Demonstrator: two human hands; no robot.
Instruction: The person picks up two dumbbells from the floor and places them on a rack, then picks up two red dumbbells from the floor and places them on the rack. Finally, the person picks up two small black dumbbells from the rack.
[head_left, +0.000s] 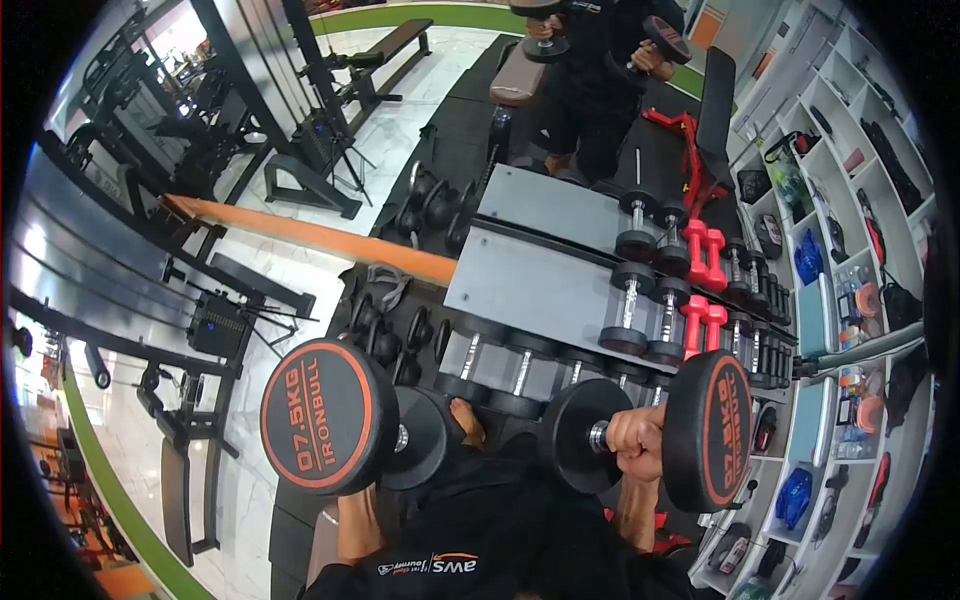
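Observation:
A black dumbbell (330, 418) marked 07.5KG IRONBULL, with a red ring on its end, is held up on the left. My left hand is hidden behind its near head; only my left forearm (358, 525) shows below. On the right, my right hand (636, 442) is closed around the handle of a matching dumbbell (708, 432). Both dumbbells are raised in front of my body, above my black shirt (500, 530). In the mirror, the reflection shows both hands gripping the dumbbells.
Ahead stands a rack (540, 285) carrying several black dumbbells and red dumbbells (703, 325), doubled by the mirror. Kettlebells (375, 335) sit on the floor to its left. Cable machines (215, 320) are at left; white shelves (810, 480) with bottles and bags line the right.

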